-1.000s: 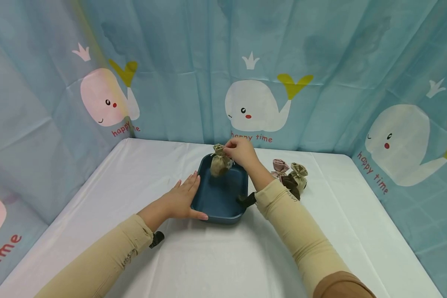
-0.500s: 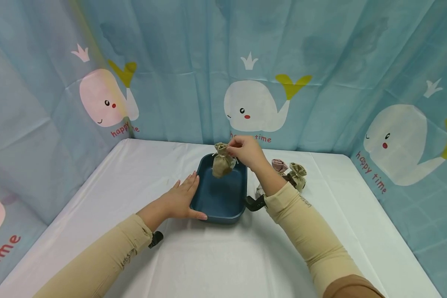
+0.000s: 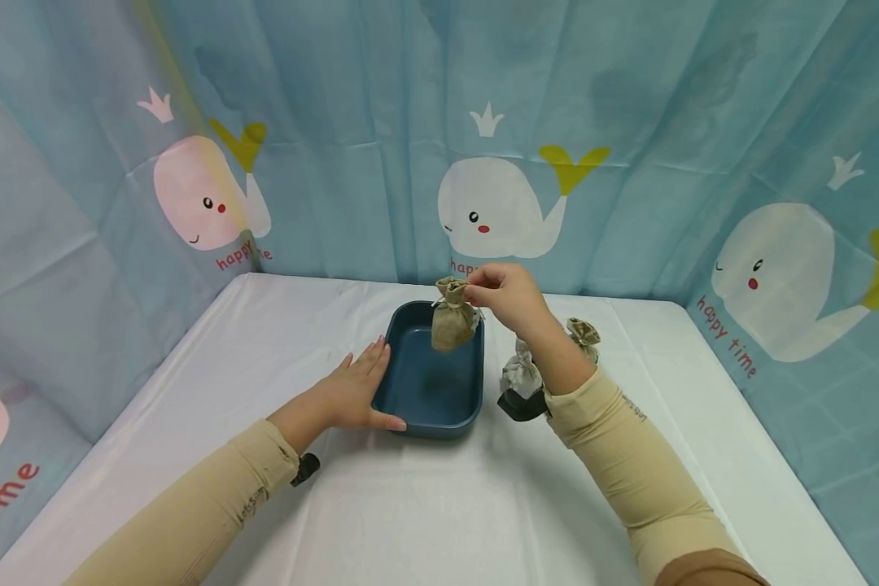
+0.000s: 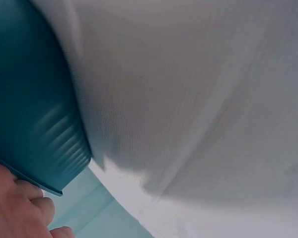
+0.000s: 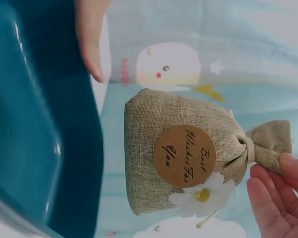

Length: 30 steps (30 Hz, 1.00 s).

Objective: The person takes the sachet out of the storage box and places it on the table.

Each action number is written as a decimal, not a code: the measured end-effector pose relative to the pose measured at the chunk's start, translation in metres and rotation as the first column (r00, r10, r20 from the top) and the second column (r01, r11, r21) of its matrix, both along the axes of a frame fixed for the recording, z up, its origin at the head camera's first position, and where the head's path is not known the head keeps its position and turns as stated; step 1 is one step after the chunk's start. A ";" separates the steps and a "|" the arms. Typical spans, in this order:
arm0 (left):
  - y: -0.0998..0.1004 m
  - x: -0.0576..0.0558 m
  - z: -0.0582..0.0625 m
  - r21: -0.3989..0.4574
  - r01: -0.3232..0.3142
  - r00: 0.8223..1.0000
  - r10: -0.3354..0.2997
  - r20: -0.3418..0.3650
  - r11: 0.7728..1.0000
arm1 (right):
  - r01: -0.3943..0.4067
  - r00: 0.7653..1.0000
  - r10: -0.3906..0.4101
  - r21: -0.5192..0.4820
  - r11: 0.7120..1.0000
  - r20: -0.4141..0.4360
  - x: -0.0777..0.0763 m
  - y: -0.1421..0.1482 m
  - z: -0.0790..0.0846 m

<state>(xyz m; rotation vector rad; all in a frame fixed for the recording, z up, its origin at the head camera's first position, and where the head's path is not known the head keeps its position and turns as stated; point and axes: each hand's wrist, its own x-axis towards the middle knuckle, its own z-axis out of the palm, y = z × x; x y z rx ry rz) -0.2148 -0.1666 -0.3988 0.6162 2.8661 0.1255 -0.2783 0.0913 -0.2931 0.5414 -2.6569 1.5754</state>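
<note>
A small tan cloth drawstring pouch [image 5: 149, 119] hangs from my right hand [image 3: 511, 297], whose thumb and fingers pinch its gathered neck. In the right wrist view it carries a round brown "Best Wishes For You" sticker [image 5: 185, 156] and a white flower [image 5: 203, 195]. In the head view the pouch is above the far right part of a dark blue rectangular basin [image 3: 428, 391]. My left hand [image 3: 352, 395] lies against the basin's left side with spread, straight fingers, the thumb at the near corner.
Right of the basin a whitish pouch [image 3: 522, 373] and another tan pouch [image 3: 584, 335] stand on the white-covered table [image 3: 410, 505], partly hidden by my right forearm. A blue curtain [image 3: 352, 203] with whale prints hangs behind and at the sides.
My right hand has moved right with the tan pouch, lifting it from low over the basin's far part toward its right rim. The left hand stays in place.
</note>
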 end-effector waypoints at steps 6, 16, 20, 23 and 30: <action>0.000 0.000 -0.001 -0.006 0.000 1.000 0.000 -0.005 1.000 | 0.006 1.000 -0.006 0.022 1.000 -0.022 0.011 0.021 0.006; -0.001 0.000 -0.002 -0.004 -0.001 1.000 0.000 -0.020 1.000 | 0.119 0.990 -0.116 0.037 0.992 -0.084 0.029 0.065 0.010; -0.001 0.000 -0.002 0.003 -0.002 1.000 0.002 -0.013 1.000 | 0.156 0.981 -0.153 0.011 0.988 -0.121 0.036 0.084 0.008; -0.001 0.000 -0.003 0.003 -0.002 1.000 0.002 -0.011 1.000 | 0.191 0.973 -0.189 0.003 0.982 -0.134 0.042 0.097 0.010; -0.001 -0.002 -0.005 0.006 -0.001 1.000 0.001 -0.007 1.000 | 0.271 0.952 -0.262 0.041 0.962 -0.158 0.052 0.128 0.013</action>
